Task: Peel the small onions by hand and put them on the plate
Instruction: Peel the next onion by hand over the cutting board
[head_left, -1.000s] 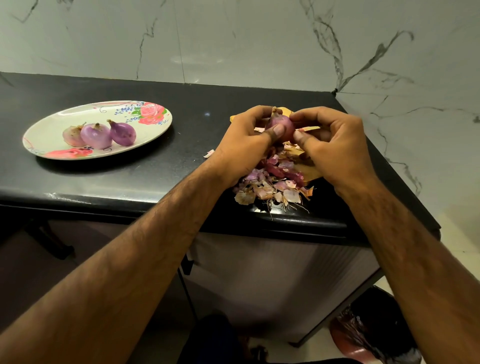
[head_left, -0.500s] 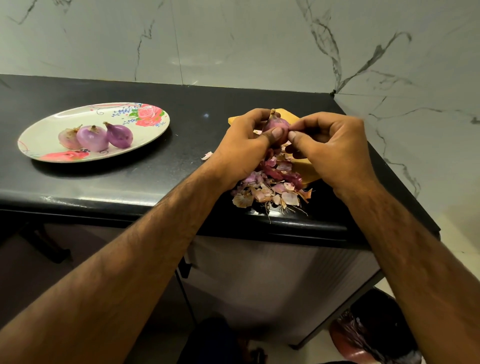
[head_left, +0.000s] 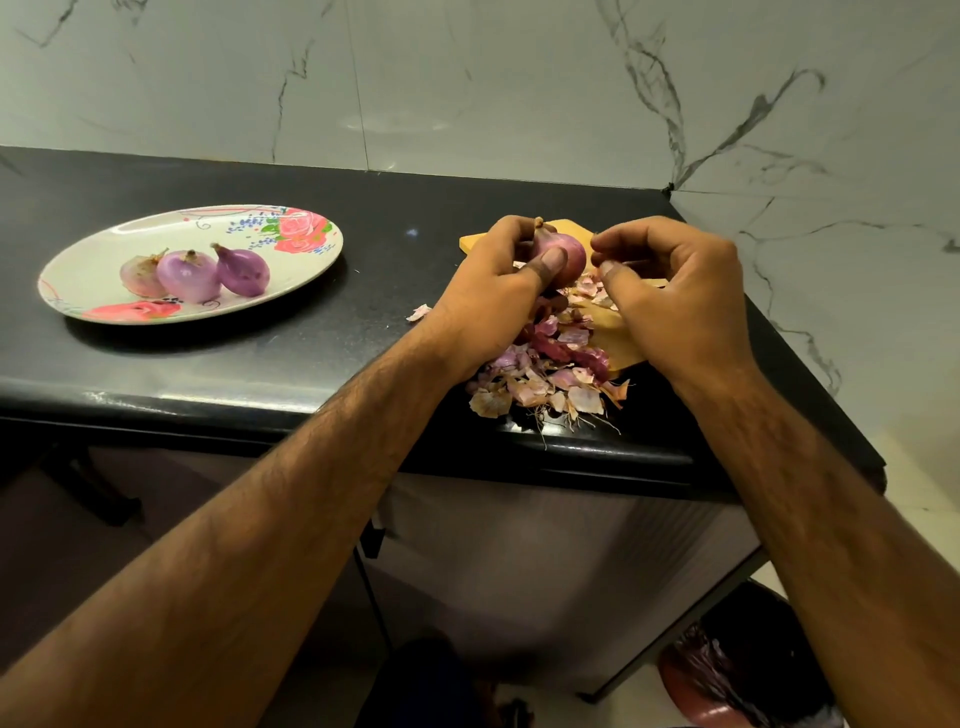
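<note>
Three peeled purple onions (head_left: 195, 273) lie on the oval floral plate (head_left: 78, 270). Fingers of the left hand (head_left: 493, 280) clamp a fourth reddish small onion (head_left: 563, 254), seemingly mid-peel. The right hand (head_left: 675, 291) curls beside it, grip unclear.

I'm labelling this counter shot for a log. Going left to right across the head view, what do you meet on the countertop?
The floral plate holding three peeled onions → loose peel scrap → left hand → the onion it grips → right hand.
</note>
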